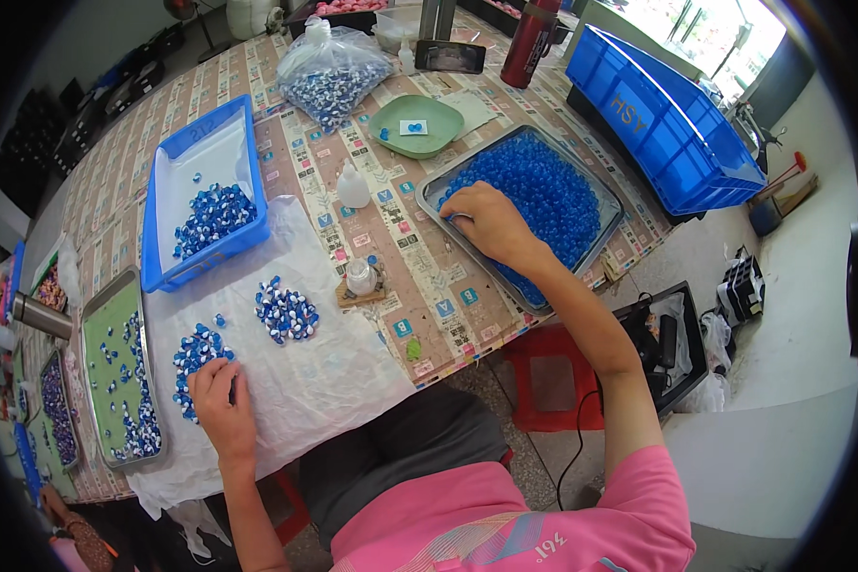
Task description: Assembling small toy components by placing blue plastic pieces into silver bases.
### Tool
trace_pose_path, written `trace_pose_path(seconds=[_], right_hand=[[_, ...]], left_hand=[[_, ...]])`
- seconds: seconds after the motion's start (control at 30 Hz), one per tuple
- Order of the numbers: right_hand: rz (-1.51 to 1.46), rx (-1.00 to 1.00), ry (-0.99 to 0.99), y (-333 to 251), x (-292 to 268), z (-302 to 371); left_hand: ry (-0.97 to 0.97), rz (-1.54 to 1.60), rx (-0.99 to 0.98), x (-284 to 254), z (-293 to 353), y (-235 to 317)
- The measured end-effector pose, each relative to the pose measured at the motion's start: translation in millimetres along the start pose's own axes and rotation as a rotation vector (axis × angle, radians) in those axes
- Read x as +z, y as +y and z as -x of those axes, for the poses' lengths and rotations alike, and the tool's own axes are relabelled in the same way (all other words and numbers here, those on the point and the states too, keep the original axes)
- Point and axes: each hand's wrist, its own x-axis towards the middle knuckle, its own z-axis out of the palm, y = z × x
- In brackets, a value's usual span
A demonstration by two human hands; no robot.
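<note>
My right hand [491,224] reaches over the near-left part of a metal tray [429,200] heaped with clear blue beads [534,191]. Its fingers are pinched together, and whatever is between them is hidden. My left hand [221,405] rests on white paper [334,381], against a pile of blue-and-white beads [198,355]. Its fingers are curled, with a small dark spot between them too unclear to name. A second pile of blue-and-white beads [287,313] lies to its right. Between the hands, a small glass jar [360,276] stands on a little wooden block [353,297].
A blue plastic tray [151,234] holds more two-toned beads. A green-lined metal tray [124,315] lies at the left. Farther back are a white squeeze bottle [353,186], green dish [443,119], bag of beads [334,81], phone [450,57], red flask [529,48] and blue crate [658,124].
</note>
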Motion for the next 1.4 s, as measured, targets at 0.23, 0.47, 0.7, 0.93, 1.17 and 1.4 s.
trace_pose_path(seconds=[0.23,0.47,0.7,0.93,1.17,1.4], right_hand=[[0.044,0.054,-0.057,2,4,-5],[-0.085,0.072,0.045,-7,2,-2],[-0.457,0.181,0.072,-64,-8,27],[-0.933,0.401,-0.081,-105,22,48],[-0.784,0.148,-0.188,-151,41,45],[-0.948,0.265,-0.224,-192,58,39]], left_hand=[[-0.023,0.098,0.019,13,-16,23],[-0.112,0.213,0.108,38,-41,29],[-0.120,0.295,0.063,36,-30,19],[0.038,0.411,0.118,23,-12,28],[-0.166,1.178,-0.350,12,13,35],[-0.392,1.673,-0.768,10,28,29]])
